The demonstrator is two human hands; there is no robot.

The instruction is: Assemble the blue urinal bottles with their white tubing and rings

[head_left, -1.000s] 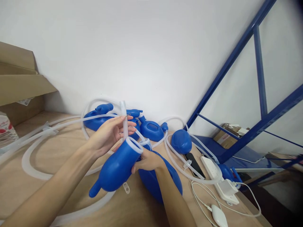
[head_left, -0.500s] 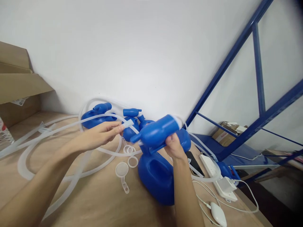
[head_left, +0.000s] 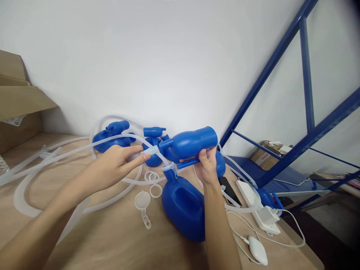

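Between the thumb and fingers of my left hand [head_left: 123, 161] is the end of a clear plastic tube [head_left: 152, 150], close to the narrow spout of a blue funnel-shaped piece and apart from it. My right hand [head_left: 207, 167] grips that blue funnel-shaped piece [head_left: 192, 143] from below, its wide mouth facing right. Below stands a blue plastic jug [head_left: 184, 210] with a hollow handle; a translucent hose runs into its collared neck. A clear round cap with a strap [head_left: 142, 201] and a clear ring [head_left: 155, 191] lie on the table to its left.
More blue jugs and funnel pieces [head_left: 112, 138] sit against the wall, with long translucent hoses [head_left: 21, 195] looping leftward. A cardboard box [head_left: 25, 101] stands at left. On the right are a phone [head_left: 229, 189], a power strip [head_left: 249, 195], a white charging case [head_left: 258, 250] and a blue metal frame [head_left: 270, 71].
My right hand has turned the blue funnel-shaped piece more level, uncovering the jug's neck. My left hand has moved slightly right, bringing the tube end nearer the spout.
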